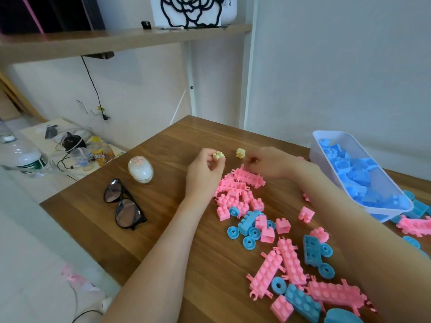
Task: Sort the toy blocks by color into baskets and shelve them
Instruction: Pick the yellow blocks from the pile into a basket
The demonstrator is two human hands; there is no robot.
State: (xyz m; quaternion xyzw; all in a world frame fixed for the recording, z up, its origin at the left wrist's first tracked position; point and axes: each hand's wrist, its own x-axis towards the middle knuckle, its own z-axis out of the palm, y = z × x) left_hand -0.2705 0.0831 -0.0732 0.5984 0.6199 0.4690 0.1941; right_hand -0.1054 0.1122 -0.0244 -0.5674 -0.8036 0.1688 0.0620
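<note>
My left hand (205,173) pinches a small pale yellow block (218,155) between thumb and fingertips, above the wooden table (163,229). A second yellow block (240,152) lies on the table just to its right. My right hand (268,163) reaches across with curled fingers touching the top of a pile of pink blocks (238,192); whether it grips one I cannot tell. More pink and blue blocks (291,264) and blue wheels lie scattered at the front right. A white basket (326,145) at the right holds several blue blocks.
Black glasses (123,203) and a white egg-shaped case (140,169) lie on the table's left part. A wooden shelf (116,40) runs above at the back. A lower side surface at left holds a water bottle (21,155), cables and clutter.
</note>
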